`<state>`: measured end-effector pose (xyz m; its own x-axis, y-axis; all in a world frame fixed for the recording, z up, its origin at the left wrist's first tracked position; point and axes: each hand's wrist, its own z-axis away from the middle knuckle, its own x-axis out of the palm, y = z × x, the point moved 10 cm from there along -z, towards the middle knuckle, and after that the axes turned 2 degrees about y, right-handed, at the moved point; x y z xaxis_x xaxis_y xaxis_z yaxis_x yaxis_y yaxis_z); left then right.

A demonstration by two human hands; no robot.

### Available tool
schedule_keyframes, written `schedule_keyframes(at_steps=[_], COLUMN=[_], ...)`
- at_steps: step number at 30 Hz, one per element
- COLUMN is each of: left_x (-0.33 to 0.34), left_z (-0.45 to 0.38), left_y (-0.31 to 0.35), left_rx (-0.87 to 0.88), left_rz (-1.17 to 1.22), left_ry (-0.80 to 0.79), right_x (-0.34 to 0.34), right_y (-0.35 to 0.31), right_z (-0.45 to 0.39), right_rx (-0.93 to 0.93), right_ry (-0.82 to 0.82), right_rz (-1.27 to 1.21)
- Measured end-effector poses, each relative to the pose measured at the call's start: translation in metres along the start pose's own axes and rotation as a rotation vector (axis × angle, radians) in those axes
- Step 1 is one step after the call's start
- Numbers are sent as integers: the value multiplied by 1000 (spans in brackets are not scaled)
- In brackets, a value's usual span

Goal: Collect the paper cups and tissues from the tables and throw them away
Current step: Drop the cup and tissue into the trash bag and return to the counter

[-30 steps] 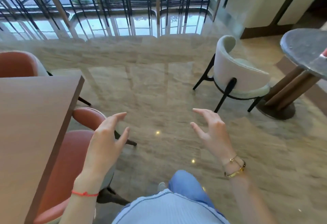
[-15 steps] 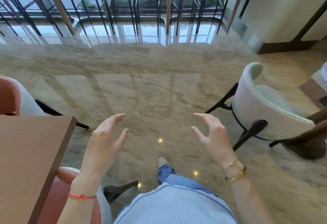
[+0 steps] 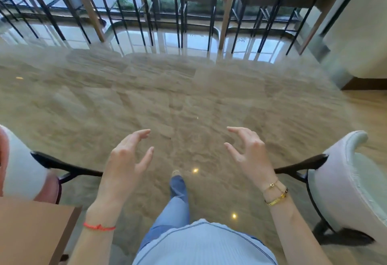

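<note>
The desk (image 3: pixel 31 229) has slid down and left as the person walks forward.
Left hand (image 3: pixel 125 160) and right hand (image 3: pixel 249 153) hover with each grip open and empty, likely ready for cups.

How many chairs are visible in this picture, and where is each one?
2. A red upholstered chair with a pale back is at the left edge, beside the brown wooden table corner. A white upholstered chair with black legs is at the right edge. Others may lie outside the frame.

L hand (image 3: pixel 125 160) & R hand (image 3: pixel 249 155) empty, fingers spread, over marble floor (image 3: pixel 188 97).
</note>
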<state>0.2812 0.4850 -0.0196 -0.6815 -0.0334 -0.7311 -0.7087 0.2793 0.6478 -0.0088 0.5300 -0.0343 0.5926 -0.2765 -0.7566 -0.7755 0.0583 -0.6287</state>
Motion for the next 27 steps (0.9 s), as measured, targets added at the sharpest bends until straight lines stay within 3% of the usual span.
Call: schedule_keyframes(at_steps=[8, 16, 27], left_x=[11, 12, 68], left_z=[-183, -378, -579], left_y=[-59, -78, -124], left_rx=[-2, 103, 56], left_rz=[3, -14, -6], left_ry=[13, 4, -39], right_x=[55, 81, 130], right_y=[-3, -22, 21], right_z=[-181, -357, -559], right_rx=[7, 31, 63], right_ry=[-11, 62, 35], right_rz=[-18, -63, -62])
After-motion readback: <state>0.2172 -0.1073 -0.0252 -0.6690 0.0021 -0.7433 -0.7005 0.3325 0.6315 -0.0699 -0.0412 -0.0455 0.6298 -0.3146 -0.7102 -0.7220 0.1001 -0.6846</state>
